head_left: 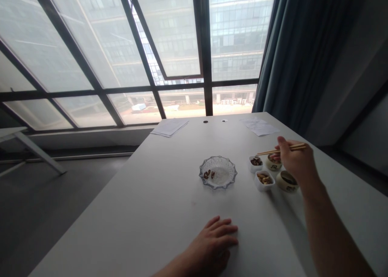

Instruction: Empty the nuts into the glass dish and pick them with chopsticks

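My right hand [295, 162] is closed around a pair of wooden chopsticks [280, 150], whose tips point left above the small dishes. Below it stand two white square cups [256, 163] [264, 180] with brown bits inside, and two round cream cups [273, 162] [287, 181]. A cut-glass bowl [218, 172] with a couple of dark pieces sits left of them. My left hand [216, 238] lies flat on the white table [157, 204], fingers stretched out, holding nothing.
Sheets of paper lie at the far left [169, 127] and far right [260, 126] of the table. Large windows stand beyond the far edge, a dark curtain [303, 55] at the right. Another table's leg [33, 150] shows at left.
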`<state>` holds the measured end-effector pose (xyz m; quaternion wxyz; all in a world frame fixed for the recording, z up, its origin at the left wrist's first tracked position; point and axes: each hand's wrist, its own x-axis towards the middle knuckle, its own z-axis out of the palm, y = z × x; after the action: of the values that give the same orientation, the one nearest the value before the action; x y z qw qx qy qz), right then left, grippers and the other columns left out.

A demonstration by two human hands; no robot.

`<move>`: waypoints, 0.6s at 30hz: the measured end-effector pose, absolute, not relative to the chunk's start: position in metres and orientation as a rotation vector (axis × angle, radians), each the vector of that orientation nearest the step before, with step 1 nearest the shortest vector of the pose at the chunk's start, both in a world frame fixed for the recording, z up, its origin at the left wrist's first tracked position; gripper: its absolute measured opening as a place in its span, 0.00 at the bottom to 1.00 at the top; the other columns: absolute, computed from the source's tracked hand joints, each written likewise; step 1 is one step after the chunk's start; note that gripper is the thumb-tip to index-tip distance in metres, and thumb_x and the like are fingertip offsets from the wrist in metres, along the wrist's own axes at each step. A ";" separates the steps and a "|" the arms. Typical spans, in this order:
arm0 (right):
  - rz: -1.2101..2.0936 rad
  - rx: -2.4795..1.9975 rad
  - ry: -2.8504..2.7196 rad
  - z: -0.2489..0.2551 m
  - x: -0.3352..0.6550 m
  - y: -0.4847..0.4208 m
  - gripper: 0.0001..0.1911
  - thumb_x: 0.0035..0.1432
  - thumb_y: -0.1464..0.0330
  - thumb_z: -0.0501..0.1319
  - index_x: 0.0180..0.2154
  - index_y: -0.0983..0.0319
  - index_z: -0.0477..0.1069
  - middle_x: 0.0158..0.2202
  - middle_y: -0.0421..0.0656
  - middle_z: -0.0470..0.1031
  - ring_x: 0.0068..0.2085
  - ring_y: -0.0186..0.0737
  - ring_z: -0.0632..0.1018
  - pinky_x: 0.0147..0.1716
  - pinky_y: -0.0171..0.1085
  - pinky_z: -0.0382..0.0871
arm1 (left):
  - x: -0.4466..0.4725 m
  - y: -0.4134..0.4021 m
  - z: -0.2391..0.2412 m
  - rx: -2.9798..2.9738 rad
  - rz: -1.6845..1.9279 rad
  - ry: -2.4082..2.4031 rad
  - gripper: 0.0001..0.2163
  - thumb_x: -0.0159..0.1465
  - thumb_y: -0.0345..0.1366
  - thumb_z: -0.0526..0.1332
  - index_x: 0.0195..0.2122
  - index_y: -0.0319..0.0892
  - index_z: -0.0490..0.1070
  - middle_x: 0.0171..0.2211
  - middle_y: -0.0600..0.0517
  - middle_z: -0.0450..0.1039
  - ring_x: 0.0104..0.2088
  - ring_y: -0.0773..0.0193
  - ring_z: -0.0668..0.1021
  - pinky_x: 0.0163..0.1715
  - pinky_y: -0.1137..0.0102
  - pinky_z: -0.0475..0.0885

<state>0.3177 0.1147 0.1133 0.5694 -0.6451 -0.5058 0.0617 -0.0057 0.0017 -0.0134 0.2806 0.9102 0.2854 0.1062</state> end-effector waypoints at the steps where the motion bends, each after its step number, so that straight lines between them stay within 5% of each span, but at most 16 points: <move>1: 0.153 -1.511 -1.197 0.113 0.318 0.116 0.26 0.62 0.47 0.60 0.27 0.63 0.76 0.21 0.46 0.79 0.20 0.44 0.81 0.18 0.34 0.76 | -0.006 0.002 -0.013 2.441 0.290 0.766 0.18 0.64 0.32 0.58 0.55 0.54 0.69 0.64 0.56 0.67 0.68 0.59 0.64 0.70 0.57 0.49; 9: 0.334 -1.321 -1.123 0.118 0.296 0.110 0.27 0.57 0.44 0.63 0.28 0.63 0.75 0.21 0.46 0.78 0.20 0.45 0.81 0.17 0.35 0.77 | -0.006 0.002 -0.014 2.447 0.305 0.763 0.18 0.64 0.31 0.58 0.55 0.54 0.69 0.64 0.55 0.68 0.67 0.59 0.65 0.70 0.56 0.50; 18: 1.015 -1.177 -1.296 0.072 0.226 0.125 0.30 0.52 0.42 0.66 0.29 0.65 0.77 0.27 0.49 0.82 0.30 0.51 0.85 0.27 0.39 0.82 | -0.003 0.001 -0.011 2.443 0.282 0.773 0.20 0.61 0.29 0.59 0.54 0.53 0.69 0.64 0.56 0.67 0.67 0.59 0.64 0.70 0.55 0.50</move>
<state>0.2255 0.1247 0.0721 0.5305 -0.4931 -0.5428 0.4252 -0.0034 0.0014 -0.0111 0.2783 0.9102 0.2882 0.1051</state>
